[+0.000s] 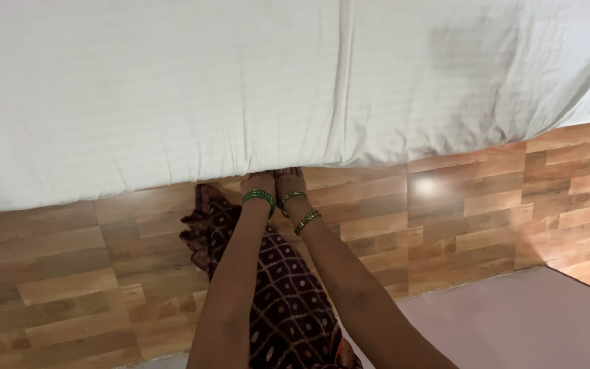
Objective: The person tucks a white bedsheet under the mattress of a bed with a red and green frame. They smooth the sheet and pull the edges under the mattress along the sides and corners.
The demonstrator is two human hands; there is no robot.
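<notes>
Wooden floor (69,273); two hands, left hand (259,183) and right hand (289,180), under one white sheet (172,89).

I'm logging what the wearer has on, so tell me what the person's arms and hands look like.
Both forearms are bare, with no sleeves in view. The left hand has a stack of green bangles at the wrist. The right hand wears two separate bands, green with gold-coloured trim. The fingers are hidden under the edge of the white bedsheet.
</notes>
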